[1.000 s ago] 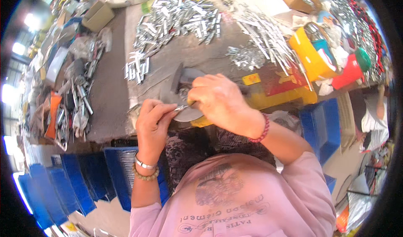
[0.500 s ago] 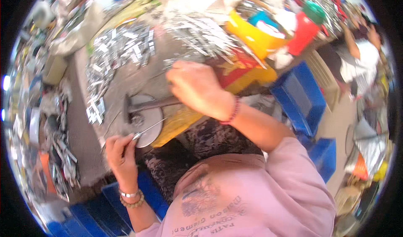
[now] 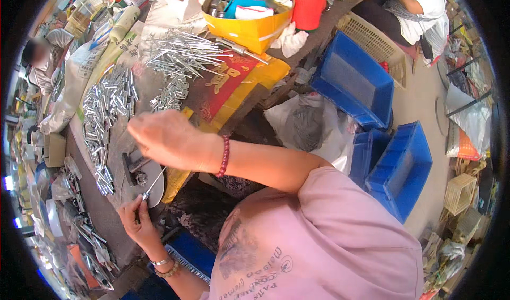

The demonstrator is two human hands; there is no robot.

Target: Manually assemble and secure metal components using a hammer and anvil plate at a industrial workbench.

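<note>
My left hand pinches a thin metal rod near its lower end, where a small silver sleeve shows at the fingertips. The rod slants over a round grey metal disc at the table's near edge. Above the table, my right hand is closed, its fingers curled and partly turned away; whatever they hold is hidden. Below that hand lies a hammer, its handle partly covered by the hand. Past my hands are piles of short metal sleeves, small metal pieces and long thin rods.
A yellow container with metal parts and cloth stands at the back, beside a red container. Blue crates and a white sack are on the right. A person in white sits far right; another person is far left.
The view has turned, shifting the table leftward. My right hand has moved left over the hammer's handle, closer to my left hand. My left hand still holds the rod.
</note>
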